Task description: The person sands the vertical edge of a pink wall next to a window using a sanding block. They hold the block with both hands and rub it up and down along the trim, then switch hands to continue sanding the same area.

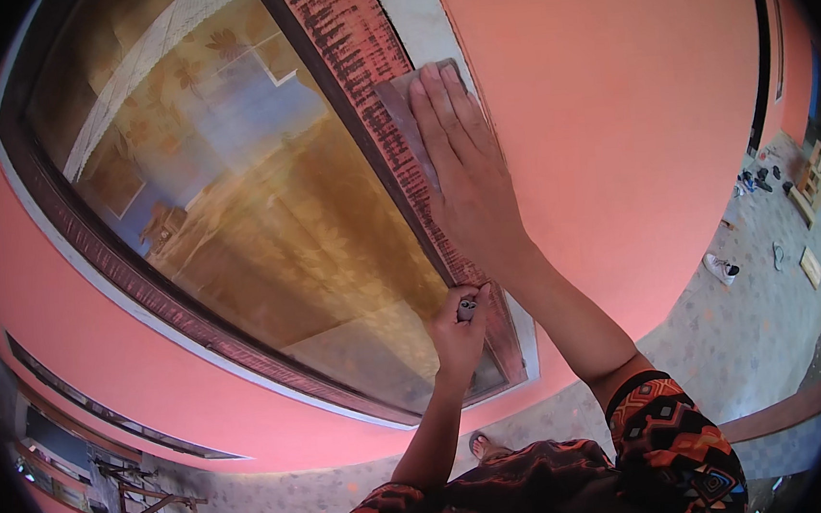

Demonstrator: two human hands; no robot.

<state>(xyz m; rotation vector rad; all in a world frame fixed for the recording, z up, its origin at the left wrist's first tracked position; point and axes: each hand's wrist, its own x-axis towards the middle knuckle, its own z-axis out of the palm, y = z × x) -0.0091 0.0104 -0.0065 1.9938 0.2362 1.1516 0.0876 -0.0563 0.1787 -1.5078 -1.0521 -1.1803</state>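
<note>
My right hand [466, 170] lies flat, fingers stretched out, pressing a grey-brown sheet of sandpaper [399, 113] against the side bar of a wooden window frame [340, 35]. The sheet shows along the left of the fingers and past their tips; the thumb is hidden. Patchy pinkish-red and dark streaks cover the bar. Lower on the same bar, at the edge of the glass, my left hand [457, 335] is closed round a small dark thing [467, 309] with light marks, whose kind I cannot make out.
The window glass [261, 191] reflects a patterned curtain. A pink wall [612, 125] surrounds the frame, with a pale border between. Shoes [720, 269] and a wooden pallet [814, 181] lie on the tiled floor at right. A wooden trestle [160, 503] stands at lower left.
</note>
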